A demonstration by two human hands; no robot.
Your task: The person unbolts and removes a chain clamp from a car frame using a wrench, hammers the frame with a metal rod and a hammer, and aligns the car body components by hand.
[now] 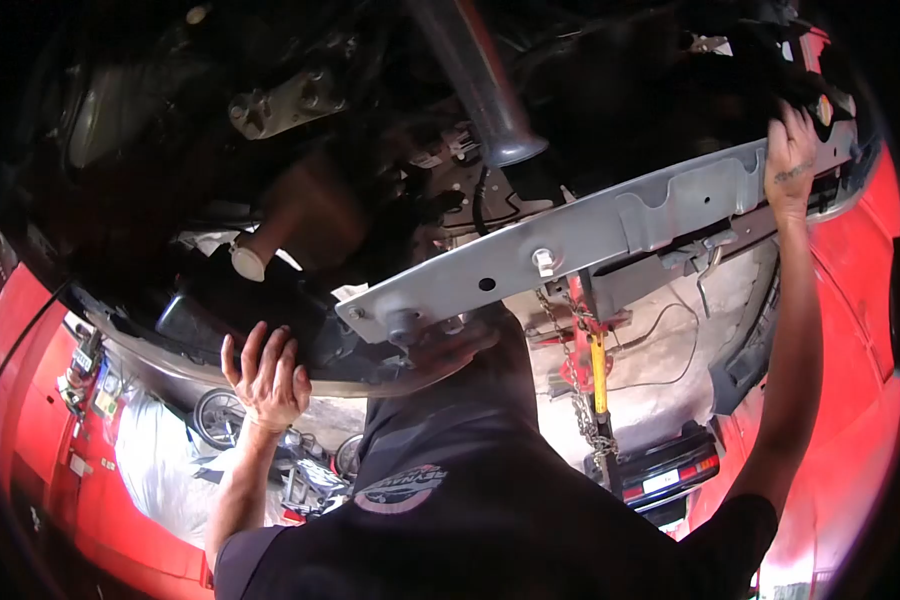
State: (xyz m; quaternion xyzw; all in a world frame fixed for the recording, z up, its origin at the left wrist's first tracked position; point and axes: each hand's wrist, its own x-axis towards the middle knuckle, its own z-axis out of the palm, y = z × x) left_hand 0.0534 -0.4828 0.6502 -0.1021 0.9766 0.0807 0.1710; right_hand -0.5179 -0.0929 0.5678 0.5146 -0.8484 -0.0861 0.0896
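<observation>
Overhead is the dark underside of a car, with a long grey metal crossmember [560, 240] running diagonally across it. My right hand [792, 165] is raised to the crossmember's far right end, its fingers curled over the upper edge. On the left, my left hand [265, 380] grips the lower edge of the bumper cover [170, 375], fingers bent and slightly apart. A bolt [543, 262] sticks out near the middle of the crossmember. A rubber-like round mount [403, 325] sits by its left end. What lies behind the right fingertips is hidden.
A metal pipe [480, 90] hangs down above the crossmember. Below are a red and yellow hoist [598, 370] with a chain [580, 400], a dark parked car [670, 465] and motorcycles [315, 480]. Red panels [860, 330] flank both sides. White plastic sheeting [155, 460] covers something at left.
</observation>
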